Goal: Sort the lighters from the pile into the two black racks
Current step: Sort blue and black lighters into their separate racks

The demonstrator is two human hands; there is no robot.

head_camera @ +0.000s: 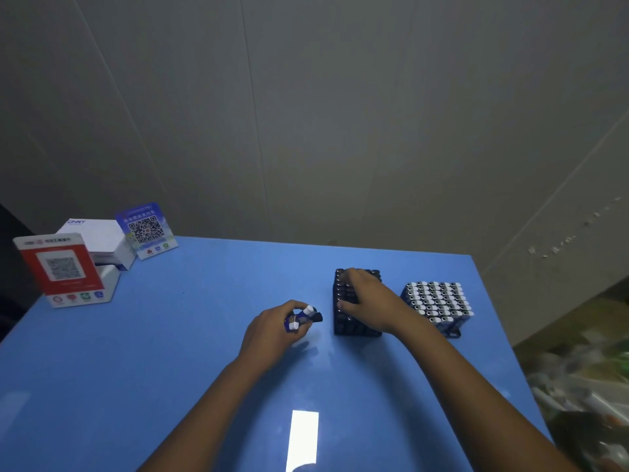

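The nearer black rack point(355, 303) stands on the blue surface point(170, 335) and serves as the landmark here. The right hand point(366, 301) lies flat across its top, fingers point(347, 279) spread apart over the dark tops packed inside; whether they pinch anything cannot be told. Just left of this rack, the left hand point(272, 330) hovers close to the surface with its fingers curled tight round a small bunch of lighters point(303, 318), blue-bodied with white caps, perhaps 2 or 3, the count being unclear. Just right of the rack stands the second rack point(437, 306), filled in rows with white-capped lighters showing round metal tops.

Far left of the rack, by the surface's back corner, sits a white box point(98, 238) printed "CHNT". Leaning against it is a blue card point(146, 229) bearing a QR code and small icons beneath; its writing is too small to read. In front of the box stands a red and white sign point(63, 269) with another QR code and a row of 4 icons below. Nearer the camera than the rack, a bright rectangular reflection point(304, 437) lies on the surface.
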